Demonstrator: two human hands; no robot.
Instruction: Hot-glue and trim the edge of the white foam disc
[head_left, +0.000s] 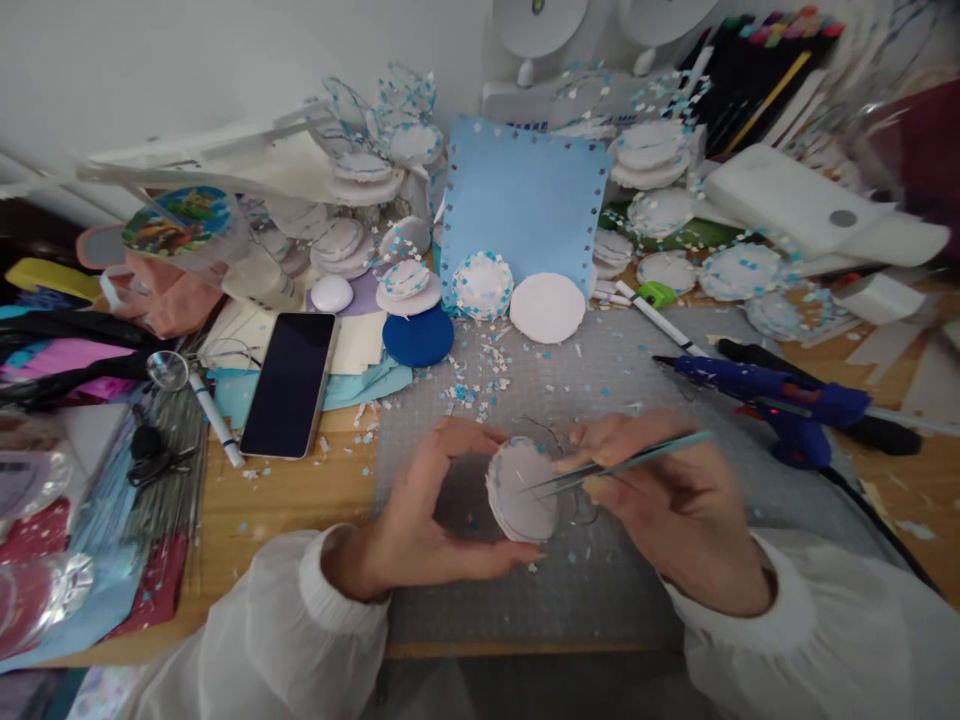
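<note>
A small round white layered disc [523, 492] is held on edge between the thumb and fingers of my left hand [442, 510], above the grey cutting mat [465, 610]. Pale teal tweezers [645, 455] are pinched in my right hand [660, 500], with their tips over the face of the disc. Whether the tips touch it is not clear. Thin wire loops show behind and beside the disc, near the right fingers, which are slightly blurred.
A blue card [529, 200] stands at the back among white discs with blue specks. On the left lie a phone [289, 385] and a pen [216, 420]; on the right, a blue glue gun [780, 395] and its cable. Confetti is scattered over the mat.
</note>
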